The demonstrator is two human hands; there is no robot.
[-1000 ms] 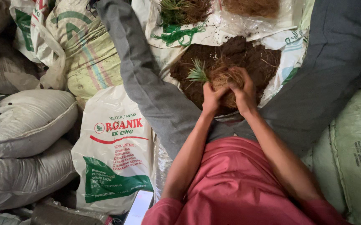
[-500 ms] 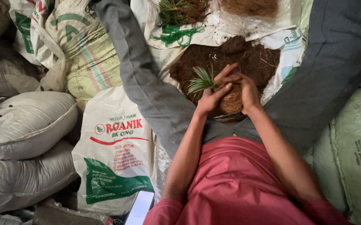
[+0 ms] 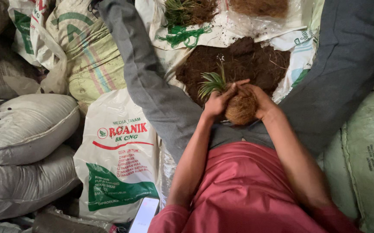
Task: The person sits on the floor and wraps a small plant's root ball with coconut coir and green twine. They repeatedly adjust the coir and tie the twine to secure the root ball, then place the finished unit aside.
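Raised fibre ball (image 3: 240, 109), white-green sack (image 3: 120, 164) left

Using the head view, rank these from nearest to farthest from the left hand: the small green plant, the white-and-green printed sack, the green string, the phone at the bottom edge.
From the left hand:
1. Small green plant, touching, just above the hand.
2. Green string, up and left, on the plastic sheet.
3. White-and-green printed sack, lower left.
4. Phone, bottom edge, beside the sack.

2 hands (image 3: 216, 102), 1 fibre ball (image 3: 241, 109), 1 seedling (image 3: 210, 81), 1 soil pile (image 3: 239, 62), approx 6 sacks (image 3: 118, 159), 1 phone (image 3: 144, 215)
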